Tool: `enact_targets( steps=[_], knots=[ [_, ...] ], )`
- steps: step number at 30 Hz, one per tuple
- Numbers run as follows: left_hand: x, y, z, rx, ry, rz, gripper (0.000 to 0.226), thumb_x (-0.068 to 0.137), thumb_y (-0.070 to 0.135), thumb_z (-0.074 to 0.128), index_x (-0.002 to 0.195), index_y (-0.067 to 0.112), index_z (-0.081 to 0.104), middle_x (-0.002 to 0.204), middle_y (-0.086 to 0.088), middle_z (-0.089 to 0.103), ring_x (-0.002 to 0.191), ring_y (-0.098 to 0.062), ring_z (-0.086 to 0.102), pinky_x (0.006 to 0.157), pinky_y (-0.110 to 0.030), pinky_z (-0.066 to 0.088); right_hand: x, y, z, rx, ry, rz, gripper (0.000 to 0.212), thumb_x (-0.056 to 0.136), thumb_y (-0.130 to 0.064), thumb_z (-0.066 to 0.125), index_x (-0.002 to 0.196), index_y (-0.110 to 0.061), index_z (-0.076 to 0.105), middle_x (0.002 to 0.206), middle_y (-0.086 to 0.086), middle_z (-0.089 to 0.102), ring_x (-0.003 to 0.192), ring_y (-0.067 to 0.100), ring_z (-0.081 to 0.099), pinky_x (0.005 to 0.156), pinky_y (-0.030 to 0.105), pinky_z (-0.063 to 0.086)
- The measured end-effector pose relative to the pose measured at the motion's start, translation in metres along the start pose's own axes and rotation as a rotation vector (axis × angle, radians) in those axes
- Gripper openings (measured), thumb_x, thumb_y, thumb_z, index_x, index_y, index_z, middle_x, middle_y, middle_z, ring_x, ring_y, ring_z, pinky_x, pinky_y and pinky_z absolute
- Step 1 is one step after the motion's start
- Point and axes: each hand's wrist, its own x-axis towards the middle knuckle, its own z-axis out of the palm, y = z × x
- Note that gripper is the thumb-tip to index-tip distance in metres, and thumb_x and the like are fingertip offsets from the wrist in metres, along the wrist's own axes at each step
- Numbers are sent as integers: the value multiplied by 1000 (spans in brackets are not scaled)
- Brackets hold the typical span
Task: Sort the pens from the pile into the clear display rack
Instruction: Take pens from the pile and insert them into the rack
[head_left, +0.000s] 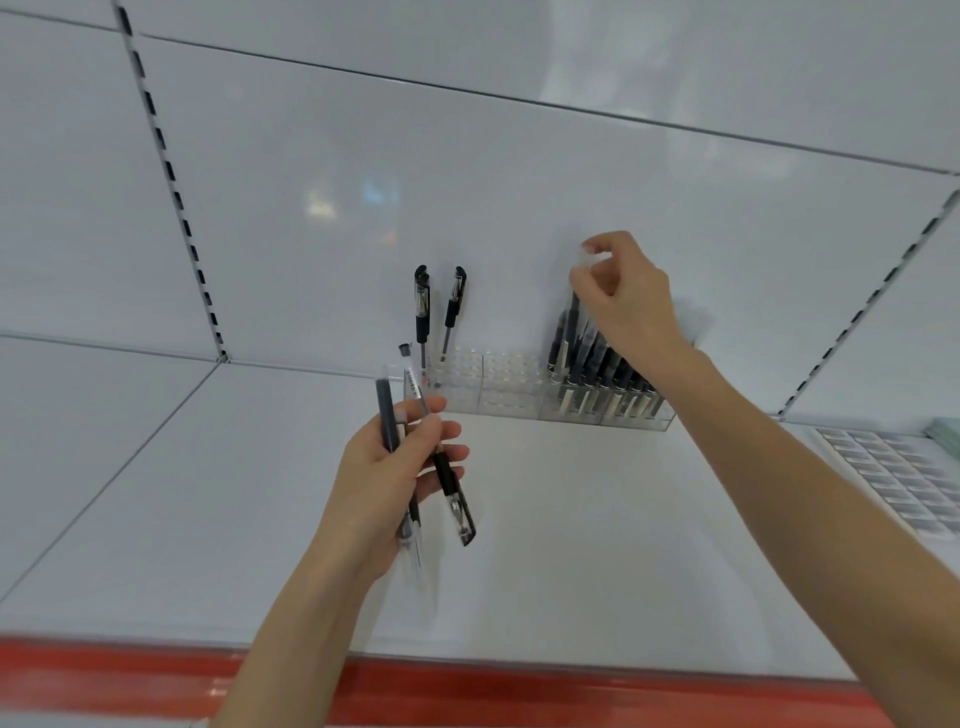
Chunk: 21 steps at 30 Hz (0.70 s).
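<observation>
Left forearm (291, 623): bare, rising from the bottom edge across the red lip (571, 691) of the shelf.
Left hand (384, 483): fingers curled round a loose bunch (451, 488) of pens, held above the shelf in front of the rack's left end. One black-capped pen in it points cap-down, and a dark-barrelled one sticks up past the fingers.
Right hand (621, 296): raised over the rack's right half, thumb and fingertips pinching the clear top of one pen (574, 312) that stands among the filed ones.
Rack (506, 389): clear, with rows of holes, standing on the shelf against the back panel.
Rack, right half: packed with dark pens (613, 374) that lean left.
Rack, left end: two capped pens (422, 312), black-topped, upright, side by side.
Shelf (597, 545): white and flat.
Back panel (415, 182): white, with slotted uprights at left and right.
Tray (893, 483): far right on the shelf, holding rows of small grey items too blurred to tell.
</observation>
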Motion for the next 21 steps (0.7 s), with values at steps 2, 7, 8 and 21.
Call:
enact_targets(
  steps=[2,7,8,21],
  knots=[
    [0,0,0,-26,1,3,16,91,6,52,103,7,62,75,-6,62,64,-12,66,67,-29,59,2,2,1,17,35,-15,23,90,-18,52,112,-12,52,85,-2,56,66,2,54,61,15,43],
    [0,2,2,-65,-9,8,36,88,1,56,122,13,51,87,-14,59,63,-14,68,63,-31,60,5,6,2,89,45,8,25,90,-14,52,114,-11,50,92,2,56,69,8,56,50,5,42],
    [0,3,2,-73,-16,12,44,86,0,57,126,18,47,93,-16,59,63,-14,68,61,-31,59,5,6,2,87,43,10,25,89,-15,53,114,-12,50,92,2,57,70,10,57,51,5,42],
    [1,5,4,-137,-38,26,61,84,-6,57,131,30,41,78,-6,54,66,-21,70,66,-37,60,4,13,-4,-207,-92,-143,21,91,-11,53,106,-3,65,99,11,68,88,17,59,79,10,35]
  ],
)
